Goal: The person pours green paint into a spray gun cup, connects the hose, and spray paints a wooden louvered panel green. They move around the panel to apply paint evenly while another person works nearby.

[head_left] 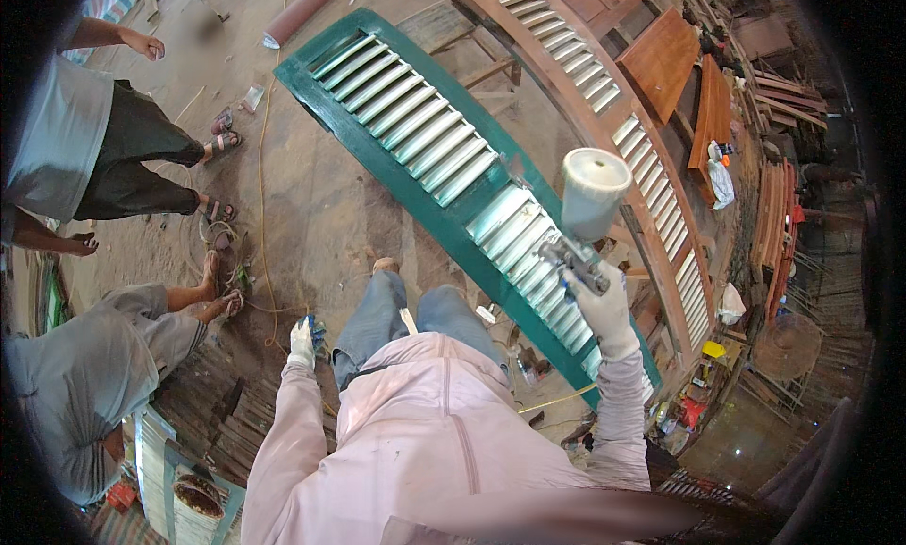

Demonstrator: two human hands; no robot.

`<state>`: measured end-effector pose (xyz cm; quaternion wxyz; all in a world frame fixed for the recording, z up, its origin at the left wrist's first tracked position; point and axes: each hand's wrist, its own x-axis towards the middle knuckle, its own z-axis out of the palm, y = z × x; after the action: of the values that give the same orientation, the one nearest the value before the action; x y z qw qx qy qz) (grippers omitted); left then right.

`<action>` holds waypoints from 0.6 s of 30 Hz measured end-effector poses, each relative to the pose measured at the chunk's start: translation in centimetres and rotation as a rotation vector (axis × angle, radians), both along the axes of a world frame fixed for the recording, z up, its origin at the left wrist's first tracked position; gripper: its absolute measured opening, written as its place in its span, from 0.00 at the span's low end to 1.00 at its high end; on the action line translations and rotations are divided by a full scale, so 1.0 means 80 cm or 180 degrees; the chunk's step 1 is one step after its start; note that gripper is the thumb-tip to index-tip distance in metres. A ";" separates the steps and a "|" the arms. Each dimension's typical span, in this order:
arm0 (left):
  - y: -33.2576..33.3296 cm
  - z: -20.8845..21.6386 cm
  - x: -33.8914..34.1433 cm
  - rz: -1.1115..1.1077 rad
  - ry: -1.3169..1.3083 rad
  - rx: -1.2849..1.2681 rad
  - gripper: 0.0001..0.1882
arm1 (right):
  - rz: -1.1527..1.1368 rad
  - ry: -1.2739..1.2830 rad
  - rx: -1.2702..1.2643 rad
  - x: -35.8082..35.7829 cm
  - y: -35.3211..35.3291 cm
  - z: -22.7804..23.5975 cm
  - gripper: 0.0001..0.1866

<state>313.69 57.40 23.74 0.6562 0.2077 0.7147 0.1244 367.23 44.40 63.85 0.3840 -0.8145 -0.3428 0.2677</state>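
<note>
My right hand (607,309), in a pale glove, is wrapped round a spray gun (578,265). A whitish paint cup (595,191) sits on top of the gun. The gun is over the slats of a green louvered shutter panel (415,191), which lies slanting before me. Its frame is dark green, while many slats look pale and shiny. My left hand (301,342), gloved too, hangs low beside my left leg, apart from the panel. Blue shows on its finger side, and the fingers seem loosely apart with nothing clearly held.
A brown louvered panel (642,153) lies beyond the green one, near reddish-brown boards (661,59). Two people stand at left, one in dark trousers (142,153), one in a grey shirt (85,375). A yellow hose (262,167) crosses the floor. A brown roll (300,15) lies farther off.
</note>
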 end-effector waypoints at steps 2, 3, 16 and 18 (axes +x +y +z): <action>0.015 0.009 0.002 0.0042 -0.0061 0.0013 0.14 | -0.0158 0.0141 -0.0095 0.013 0.017 0.005 0.15; 0.023 0.012 0.002 0.0066 -0.0085 -0.0011 0.14 | -0.0232 0.0006 -0.0037 0.019 0.023 0.007 0.16; 0.006 -0.005 -0.022 0.0423 -0.0191 -0.0292 0.10 | -0.0031 0.0127 0.0116 -0.011 0.024 0.002 0.16; 0.007 -0.008 -0.022 0.0330 -0.0306 -0.0243 0.10 | 0.0119 -0.0171 -0.0159 -0.031 0.014 0.017 0.16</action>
<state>311.89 57.97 23.13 0.6899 0.1390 0.6964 0.1406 364.74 45.50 65.24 0.3491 -0.8242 -0.3613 0.2613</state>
